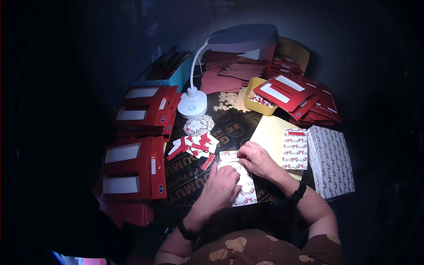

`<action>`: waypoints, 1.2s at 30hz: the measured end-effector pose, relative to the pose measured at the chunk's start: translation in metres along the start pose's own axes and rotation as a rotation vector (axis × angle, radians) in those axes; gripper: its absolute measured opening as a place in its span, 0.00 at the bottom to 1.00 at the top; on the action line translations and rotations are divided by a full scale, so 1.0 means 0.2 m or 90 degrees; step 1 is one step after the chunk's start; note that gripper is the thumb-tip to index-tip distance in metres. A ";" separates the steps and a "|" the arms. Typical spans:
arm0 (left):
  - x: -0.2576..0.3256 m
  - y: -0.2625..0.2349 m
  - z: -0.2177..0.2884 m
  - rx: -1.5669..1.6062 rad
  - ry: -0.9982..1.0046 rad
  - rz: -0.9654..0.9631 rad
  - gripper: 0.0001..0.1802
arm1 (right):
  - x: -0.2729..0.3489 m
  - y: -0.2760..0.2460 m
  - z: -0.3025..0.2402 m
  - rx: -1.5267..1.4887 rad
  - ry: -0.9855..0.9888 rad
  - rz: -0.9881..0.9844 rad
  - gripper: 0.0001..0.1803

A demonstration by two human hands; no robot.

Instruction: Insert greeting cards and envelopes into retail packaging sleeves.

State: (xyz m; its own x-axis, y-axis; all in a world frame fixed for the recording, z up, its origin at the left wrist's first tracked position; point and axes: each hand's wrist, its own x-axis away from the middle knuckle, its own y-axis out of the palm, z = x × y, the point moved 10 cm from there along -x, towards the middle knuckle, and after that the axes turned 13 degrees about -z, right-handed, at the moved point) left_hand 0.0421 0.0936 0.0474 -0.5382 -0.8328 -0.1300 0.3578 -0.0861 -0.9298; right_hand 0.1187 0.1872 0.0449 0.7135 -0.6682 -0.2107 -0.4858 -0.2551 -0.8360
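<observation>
the patterned card (244, 185), white with red bows, lies flat on the dark surface (194, 172) just in front of the white desk lamp (193, 102). the left hand (222, 187) lies over the card's near half, fingers together and pressing down. the right hand (255, 160) sits at the card's far edge, fingers pinched on a small red strip (229, 155) there. loose red and white pieces (194, 146) lie between lamp and card; a stack of like cards (295, 149) rests on a yellow sheet (269, 132) right of the card. judging from this, the strip could go on crooked if the left hand eases off and the card slides, or a sleeve could scatter the loose pieces.
</observation>
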 end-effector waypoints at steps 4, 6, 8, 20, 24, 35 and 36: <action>-0.03 -0.05 0.02 0.022 0.041 0.060 0.21 | 0.00 0.02 0.02 -0.001 0.001 0.001 0.07; -0.05 -0.04 0.02 0.020 0.026 0.048 0.24 | 0.00 0.02 0.02 0.004 -0.006 0.010 0.07; -0.07 -0.03 0.02 -0.003 0.002 0.031 0.27 | 0.01 0.02 0.02 0.013 -0.010 0.018 0.07; -0.08 -0.01 0.06 -0.166 -0.037 0.030 0.27 | 0.12 0.04 -0.15 0.221 -0.036 0.015 0.10; -0.09 0.07 0.00 -0.119 -0.030 0.002 0.28 | 0.13 0.04 -0.13 0.197 -0.024 0.017 0.11; -0.07 0.08 -0.01 -0.160 -0.024 0.013 0.29 | 0.17 0.04 -0.06 0.102 0.006 0.015 0.14; -0.07 0.09 -0.01 -0.166 -0.022 0.009 0.29 | 0.17 0.04 -0.07 0.105 0.000 0.017 0.14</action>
State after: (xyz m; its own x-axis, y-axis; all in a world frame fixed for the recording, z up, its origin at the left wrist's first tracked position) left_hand 0.0546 0.1049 0.0321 -0.5059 -0.8518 -0.1359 0.1532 0.0663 -0.9860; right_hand 0.1331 0.1525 0.0381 0.7015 -0.6734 -0.2334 -0.4152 -0.1199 -0.9018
